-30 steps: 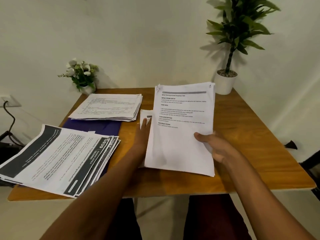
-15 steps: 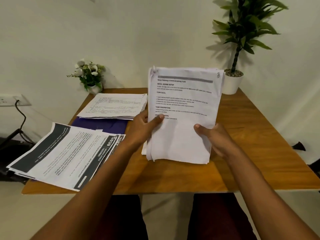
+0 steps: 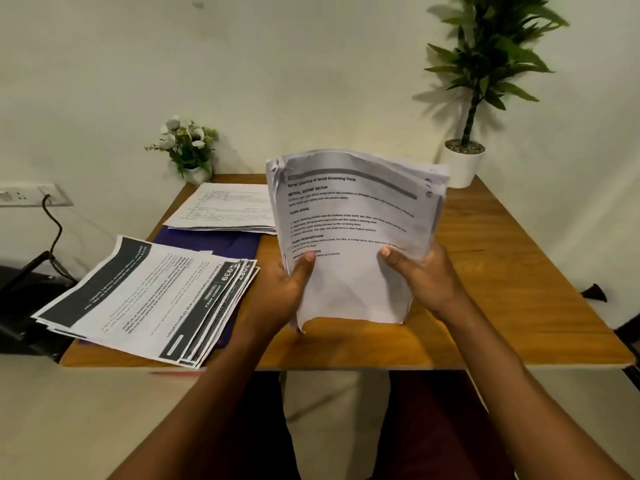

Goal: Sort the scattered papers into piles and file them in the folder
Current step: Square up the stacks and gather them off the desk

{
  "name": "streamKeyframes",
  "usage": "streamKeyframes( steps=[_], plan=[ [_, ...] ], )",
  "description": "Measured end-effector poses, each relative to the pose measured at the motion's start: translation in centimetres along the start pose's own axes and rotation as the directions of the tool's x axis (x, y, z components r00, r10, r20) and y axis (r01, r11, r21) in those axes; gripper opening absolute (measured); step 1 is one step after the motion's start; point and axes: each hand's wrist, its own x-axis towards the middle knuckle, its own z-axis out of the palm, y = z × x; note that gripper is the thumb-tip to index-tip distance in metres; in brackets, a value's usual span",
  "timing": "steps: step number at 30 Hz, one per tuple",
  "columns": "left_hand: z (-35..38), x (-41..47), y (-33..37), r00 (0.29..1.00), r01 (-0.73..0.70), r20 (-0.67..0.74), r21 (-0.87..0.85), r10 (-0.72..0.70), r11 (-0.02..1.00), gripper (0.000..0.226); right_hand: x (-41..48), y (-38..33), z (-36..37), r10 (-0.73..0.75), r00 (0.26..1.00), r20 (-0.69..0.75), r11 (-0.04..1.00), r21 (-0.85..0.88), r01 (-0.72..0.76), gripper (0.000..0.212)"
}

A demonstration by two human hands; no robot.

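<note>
Far left: a wall socket (image 3: 34,195) with a black cable plugged in, beside the wooden table (image 3: 519,289). On the table's near left corner lies a fanned pile of dark-banded sheets (image 3: 149,299), overhanging the edge. It rests partly on the purple folder (image 3: 207,242), which lies flat, its far end under a second pile of white printed sheets (image 3: 225,209). Behind that pile, at the wall, stands a small pot of white flowers (image 3: 188,143).

Centre: my left hand (image 3: 284,289) grips the left edge of the stack of papers (image 3: 353,237), thumb across the front page, fingers hidden behind. The stack stands nearly upright over the middle of the table, its top leaning away and its upper corners curled. Whether its lower edge touches the wood I cannot tell. My right hand (image 3: 422,275) grips the stack's right edge likewise, thumb in front.

Far right corner of the table: a tall green plant (image 3: 464,164) in a white pot.
</note>
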Motion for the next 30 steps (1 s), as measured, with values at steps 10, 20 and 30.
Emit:
streamKeyframes(
  steps=[10, 20, 30],
  plan=[
    [0.7, -1.0, -2.7, 0.996, 0.069, -0.066, 0.053, -0.065, 0.996, 0.02, -0.9, 3.3, 0.4, 0.191, 0.982, -0.014, 0.979, -0.068, -0.191, 0.026],
    [4.0, -0.2, -3.1, 0.953, 0.196, -0.101, -0.508, -0.284, 0.839, 0.041, -1.5, 3.9, 4.9, 0.36, 0.933, -0.02, 0.68, 0.691, -0.248, 0.052],
    [-6.1, 2.7, 0.3, 0.957, 0.219, -0.105, -0.353, -0.271, 0.909, 0.035, -0.3, 1.3, -1.6, 0.176, 0.984, -0.024, 0.927, 0.341, -0.157, 0.044]
  ],
)
